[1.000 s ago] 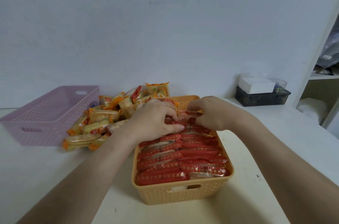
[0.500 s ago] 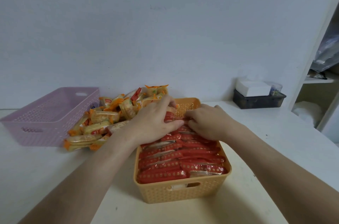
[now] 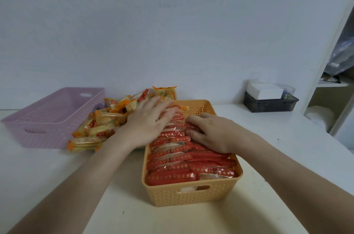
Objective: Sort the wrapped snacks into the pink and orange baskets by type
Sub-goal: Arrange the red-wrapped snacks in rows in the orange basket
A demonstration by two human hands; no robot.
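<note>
The orange basket (image 3: 191, 195) stands in front of me, packed with rows of red wrapped snacks (image 3: 182, 168). My left hand (image 3: 149, 122) lies with straight fingers on the red packets at the basket's far end. My right hand (image 3: 212, 132) presses down on the packets beside it, fingers pointing left. A pile of yellow and orange wrapped snacks (image 3: 99, 124) lies on the table between the two baskets. The pink basket (image 3: 47, 118) sits at the left, and no snacks show inside it.
A dark tray (image 3: 270, 103) with a white box stands at the back right by the wall. A white shelf unit (image 3: 329, 95) rises at the far right. The white table (image 3: 38, 172) runs to the wall behind.
Both hands have stopped pinching a red packet at the basket's far end and now lie flatter on the rows. The left hand reached farther back; the right slid nearer.
</note>
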